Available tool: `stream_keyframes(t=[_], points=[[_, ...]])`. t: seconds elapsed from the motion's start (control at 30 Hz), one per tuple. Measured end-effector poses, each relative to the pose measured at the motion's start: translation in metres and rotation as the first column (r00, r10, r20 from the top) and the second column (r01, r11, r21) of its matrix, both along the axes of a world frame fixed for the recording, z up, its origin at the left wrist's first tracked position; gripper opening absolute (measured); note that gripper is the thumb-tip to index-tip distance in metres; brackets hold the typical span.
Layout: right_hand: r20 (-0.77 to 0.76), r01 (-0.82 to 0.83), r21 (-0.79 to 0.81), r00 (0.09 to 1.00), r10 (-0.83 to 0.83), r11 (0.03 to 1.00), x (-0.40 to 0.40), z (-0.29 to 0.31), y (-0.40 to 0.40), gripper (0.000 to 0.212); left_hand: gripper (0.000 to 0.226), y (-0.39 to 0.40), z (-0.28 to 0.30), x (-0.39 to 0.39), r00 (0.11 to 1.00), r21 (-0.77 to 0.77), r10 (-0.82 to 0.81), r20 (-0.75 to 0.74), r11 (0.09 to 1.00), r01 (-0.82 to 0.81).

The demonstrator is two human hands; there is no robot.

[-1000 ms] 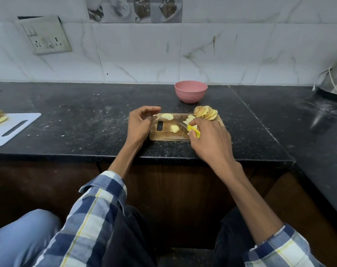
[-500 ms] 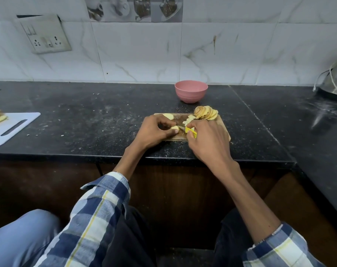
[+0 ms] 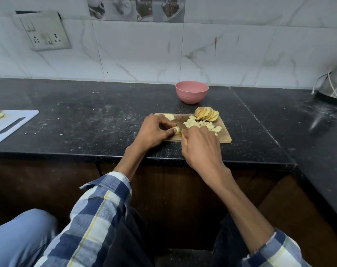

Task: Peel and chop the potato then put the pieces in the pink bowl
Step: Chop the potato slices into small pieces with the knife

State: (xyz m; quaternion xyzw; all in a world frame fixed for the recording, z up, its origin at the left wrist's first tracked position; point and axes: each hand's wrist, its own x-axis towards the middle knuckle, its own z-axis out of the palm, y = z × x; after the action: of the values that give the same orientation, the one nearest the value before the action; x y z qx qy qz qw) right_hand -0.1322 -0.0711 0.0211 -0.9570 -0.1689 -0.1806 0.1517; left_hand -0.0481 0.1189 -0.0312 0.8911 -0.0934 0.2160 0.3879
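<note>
Left hand (image 3: 154, 132) pins a potato piece (image 3: 176, 129), a knife (image 3: 183, 133) is gripped by the right hand (image 3: 200, 143); pink bowl (image 3: 192, 91), at twelve o'clock, is unfilled.

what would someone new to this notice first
Both hands meet on the wooden cutting board at the counter's front edge: the left hand pinches a potato piece, and the right hand grips a yellow-handled knife beside it. Chopped potato pieces and a fan of peels lie at the board's far right. The pink bowl stands just behind the board.
</note>
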Motion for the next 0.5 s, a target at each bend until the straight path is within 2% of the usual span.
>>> stream_keyframes(t=[0.33, 0.4, 0.5], points=[[0.043, 0.0, 0.084, 0.999, -0.003, 0.996, -0.031, -0.002, -0.021, 0.013, 0.019, 0.002, 0.002, -0.005, 1.0, -0.015, -0.001, -0.025, 1.0, 0.001], [0.046, 0.008, 0.103, 0.999, -0.013, 0.995, -0.03, -0.003, -0.024, 0.024, 0.02, 0.002, 0.003, -0.007, 1.0, -0.046, 0.01, -0.018, 0.999, -0.01], [0.082, 0.024, 0.131, 0.996, -0.035, 0.991, -0.026, -0.002, -0.025, 0.028, 0.02, 0.003, 0.003, -0.009, 1.0, -0.089, 0.001, 0.002, 0.996, -0.001]])
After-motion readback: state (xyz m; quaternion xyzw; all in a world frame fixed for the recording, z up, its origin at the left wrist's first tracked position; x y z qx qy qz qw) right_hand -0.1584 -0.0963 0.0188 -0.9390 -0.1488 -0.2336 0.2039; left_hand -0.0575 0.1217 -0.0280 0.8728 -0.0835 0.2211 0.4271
